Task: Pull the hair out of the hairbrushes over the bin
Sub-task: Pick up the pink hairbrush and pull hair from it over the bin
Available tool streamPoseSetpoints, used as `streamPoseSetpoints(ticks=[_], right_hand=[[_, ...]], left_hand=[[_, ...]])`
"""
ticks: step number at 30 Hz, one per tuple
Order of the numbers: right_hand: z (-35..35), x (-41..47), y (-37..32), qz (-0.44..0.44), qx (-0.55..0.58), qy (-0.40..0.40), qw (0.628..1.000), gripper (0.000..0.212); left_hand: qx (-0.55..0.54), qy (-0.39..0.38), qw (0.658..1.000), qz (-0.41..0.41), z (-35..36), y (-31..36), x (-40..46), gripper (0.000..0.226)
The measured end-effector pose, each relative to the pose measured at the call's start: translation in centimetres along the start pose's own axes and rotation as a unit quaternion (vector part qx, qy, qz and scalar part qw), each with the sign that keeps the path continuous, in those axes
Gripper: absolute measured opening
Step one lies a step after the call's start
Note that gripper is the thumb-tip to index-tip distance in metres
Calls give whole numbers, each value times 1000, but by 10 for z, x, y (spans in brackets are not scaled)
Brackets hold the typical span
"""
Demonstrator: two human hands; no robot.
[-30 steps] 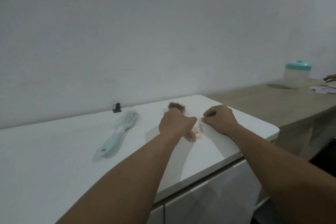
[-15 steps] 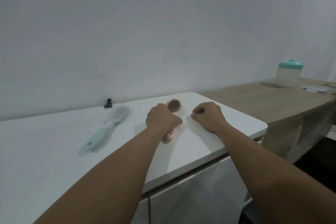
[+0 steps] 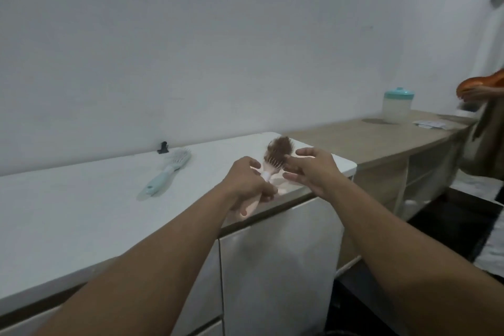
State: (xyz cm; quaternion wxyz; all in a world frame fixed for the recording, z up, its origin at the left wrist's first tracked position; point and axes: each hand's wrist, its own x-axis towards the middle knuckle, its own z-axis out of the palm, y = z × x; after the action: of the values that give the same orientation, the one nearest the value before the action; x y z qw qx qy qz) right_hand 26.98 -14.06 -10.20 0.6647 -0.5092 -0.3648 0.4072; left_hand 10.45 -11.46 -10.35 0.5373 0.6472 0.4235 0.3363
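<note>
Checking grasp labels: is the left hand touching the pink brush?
Touching. The head view shows the left hand closed around the pink brush handle, lifted off the counter.

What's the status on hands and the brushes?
Left hand shut on pink brush handle, brush lifted off white counter. Right hand open beside the hair clump. Blue brush untouched on counter. No bin in view.

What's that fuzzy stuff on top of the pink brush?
A clump of brown hair sits tangled on the pink brush bristles. The left hand covers most of the handle; how deep the hair goes is hidden.
</note>
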Motion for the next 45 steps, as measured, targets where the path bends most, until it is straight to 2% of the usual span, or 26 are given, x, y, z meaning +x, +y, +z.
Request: streamPoseSetpoints(ticks=[2,9,13,18,22,30,34,37,39,41,43,45], right_hand=[[-15,-22,-6,-4,14,-7,1000,41],[-66,-91,-1,-5,0,28,1000,53],[-95,-126,21,14,-36,26,999,45],[-129,-150,70,62,-47,34,996,29],[-152,-165,120,87,-63,48,993,24],[-176,-190,192,55,-255,43,964,23],[-182,-192,204,49,-335,30,940,9],[-187,-191,208,53,-350,67,933,7],[-190,-188,211,43,-391,85,916,6],[-192,-187,212,34,-413,55,908,10],[-190,-189,212,40,-407,-22,912,24],[-188,-190,213,34,-441,-93,892,34]], left_hand=[[0,-33,999,17,7,1,-15,62],[2,-146,989,3,61,-1,-64,28],[13,-136,989,-47,97,-29,-73,44],[15,-85,993,-83,132,-90,-84,41],[69,-76,991,-91,153,-136,-103,37],[118,-106,978,-134,184,-213,-132,30],[115,-96,976,-160,191,-232,-141,25],[101,-104,973,-182,193,-239,-143,28],[97,-103,971,-195,194,-241,-143,24],[94,-106,969,-201,193,-243,-143,22],[102,-115,969,-195,192,-245,-144,21],[111,-121,969,-183,191,-247,-144,16]])
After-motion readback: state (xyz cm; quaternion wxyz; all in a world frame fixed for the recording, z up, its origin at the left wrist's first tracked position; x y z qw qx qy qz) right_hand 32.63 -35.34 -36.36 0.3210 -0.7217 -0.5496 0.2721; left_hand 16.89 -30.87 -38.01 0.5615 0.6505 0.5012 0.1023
